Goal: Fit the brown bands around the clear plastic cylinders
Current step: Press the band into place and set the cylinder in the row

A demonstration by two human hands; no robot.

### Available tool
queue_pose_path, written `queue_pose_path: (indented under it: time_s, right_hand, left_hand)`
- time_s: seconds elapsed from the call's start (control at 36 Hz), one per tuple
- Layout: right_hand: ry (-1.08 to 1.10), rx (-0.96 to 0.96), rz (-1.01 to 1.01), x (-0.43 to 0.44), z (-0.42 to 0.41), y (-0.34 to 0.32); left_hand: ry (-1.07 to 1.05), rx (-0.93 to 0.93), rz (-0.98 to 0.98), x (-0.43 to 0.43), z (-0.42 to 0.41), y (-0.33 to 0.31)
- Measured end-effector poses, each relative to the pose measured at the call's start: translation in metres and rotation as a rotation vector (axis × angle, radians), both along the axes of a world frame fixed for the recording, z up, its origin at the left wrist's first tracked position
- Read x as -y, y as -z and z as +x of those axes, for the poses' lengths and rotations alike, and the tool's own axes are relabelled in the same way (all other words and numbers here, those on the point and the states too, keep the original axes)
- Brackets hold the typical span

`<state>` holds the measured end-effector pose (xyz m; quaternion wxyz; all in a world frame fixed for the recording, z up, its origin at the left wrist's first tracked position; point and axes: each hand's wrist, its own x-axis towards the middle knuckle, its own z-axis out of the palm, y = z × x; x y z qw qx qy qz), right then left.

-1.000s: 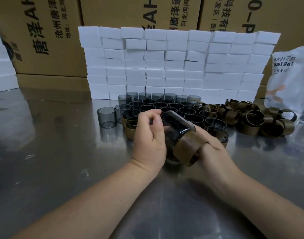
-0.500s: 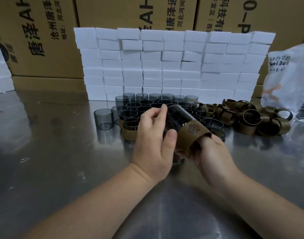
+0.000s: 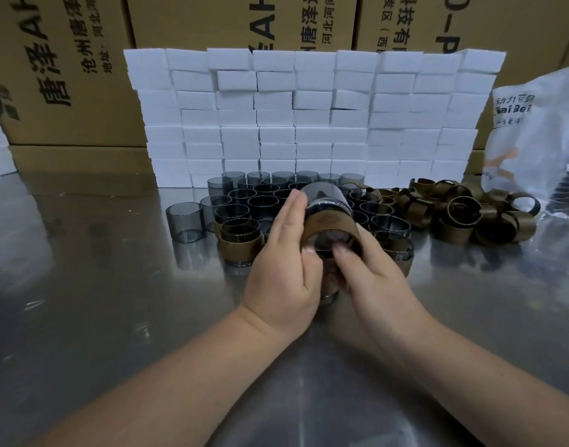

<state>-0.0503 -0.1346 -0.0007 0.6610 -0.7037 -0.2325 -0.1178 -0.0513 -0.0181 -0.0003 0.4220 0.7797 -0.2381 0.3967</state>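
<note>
A smoky clear cylinder (image 3: pixel 322 195) is held tilted above the steel table, its near end toward me. A brown band (image 3: pixel 333 225) sits around that near end. My left hand (image 3: pixel 284 262) holds the cylinder's left side, fingers laid along it and thumb at the band's rim. My right hand (image 3: pixel 373 279) grips the band from the right and below, thumb on its near rim. Behind stand several bare cylinders (image 3: pixel 183 221). A banded cylinder (image 3: pixel 241 245) stands at the group's front left. Loose brown bands (image 3: pixel 464 214) lie heaped at the right.
A wall of white foam blocks (image 3: pixel 309 117) stands behind the cylinders, with cardboard boxes (image 3: pixel 67 69) beyond it. A plastic bag (image 3: pixel 535 133) sits at the far right. The steel table (image 3: pixel 99 301) spreads to the left and in front of my hands.
The cylinder has swung so its banded end faces me. The band has slid further onto it. Both hands have come closer together around the near end.
</note>
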Motion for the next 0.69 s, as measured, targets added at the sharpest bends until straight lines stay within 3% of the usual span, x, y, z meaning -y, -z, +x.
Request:
queue_pose_path:
  time_s: [0.25,0.42,0.69]
  right_hand:
    - [-0.049,-0.026,-0.009,0.0060,0.0010,0.0027]
    - [0.033,-0.058,-0.052,0.0057,0.0002,0.0024]
    - [0.028,-0.100,0.041,0.0092,0.0011,0.0023]
  left_hand:
    - [-0.080,-0.048,-0.094,-0.0022,0.0013,-0.0001]
    - [-0.103,-0.073,-0.114,-0.0016,0.0027,0.0009]
    - [-0.108,-0.034,-0.098,-0.0058,0.0036,-0.0045]
